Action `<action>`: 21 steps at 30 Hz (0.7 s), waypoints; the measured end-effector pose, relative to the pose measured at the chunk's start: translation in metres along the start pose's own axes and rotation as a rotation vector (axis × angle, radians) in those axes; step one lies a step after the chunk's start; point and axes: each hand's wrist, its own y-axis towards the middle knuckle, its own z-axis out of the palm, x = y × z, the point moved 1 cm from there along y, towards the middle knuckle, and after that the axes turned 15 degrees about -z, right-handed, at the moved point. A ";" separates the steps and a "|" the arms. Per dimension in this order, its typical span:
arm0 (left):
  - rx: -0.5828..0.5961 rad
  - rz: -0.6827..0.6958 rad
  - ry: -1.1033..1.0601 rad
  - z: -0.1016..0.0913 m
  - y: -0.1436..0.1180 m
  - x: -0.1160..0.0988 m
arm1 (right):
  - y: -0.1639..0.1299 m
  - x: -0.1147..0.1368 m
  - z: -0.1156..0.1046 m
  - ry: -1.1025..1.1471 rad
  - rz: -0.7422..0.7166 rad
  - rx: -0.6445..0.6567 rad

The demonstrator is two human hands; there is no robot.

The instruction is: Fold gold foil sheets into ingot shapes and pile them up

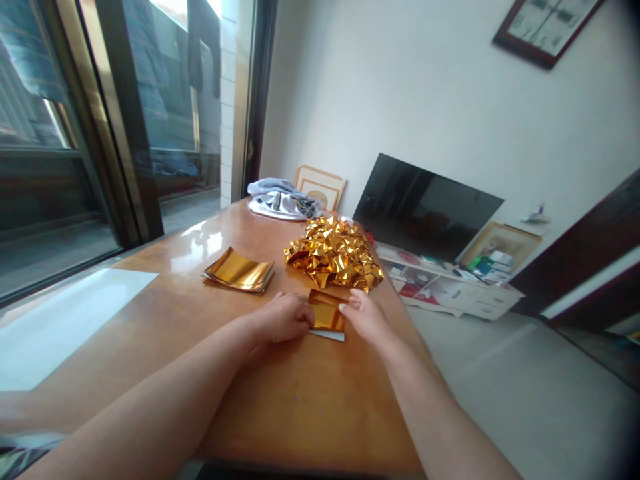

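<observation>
A sheet of gold foil paper (327, 317) lies on the wooden table in front of me, partly folded, with a white strip along its near edge. At its left edge, my left hand (286, 316) has its fingers curled in and closed on the paper. My right hand (367, 315) pinches the opposite edge between thumb and fingers. Just beyond the hands rises a heap of folded gold foil pieces (337, 253). To the left sits a stack of flat gold foil sheets (241, 270), their corners slightly curled up.
The glossy table (280, 393) has its right edge close to my right forearm. A white sheet (75, 327) covers part of its left side. Bundled cloth (280, 199) lies at the far end. Beyond stand a television (425, 207) and a white cabinet (460, 297).
</observation>
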 end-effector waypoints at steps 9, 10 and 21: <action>-0.282 -0.124 -0.315 0.010 0.011 0.008 | -0.002 0.008 0.001 0.079 0.010 -0.102; -0.339 -0.174 -0.390 0.011 0.011 0.007 | -0.004 0.009 -0.002 0.122 0.029 -0.140; 0.169 -0.386 -1.327 0.004 -0.002 -0.021 | -0.009 0.034 -0.011 0.316 0.030 -0.286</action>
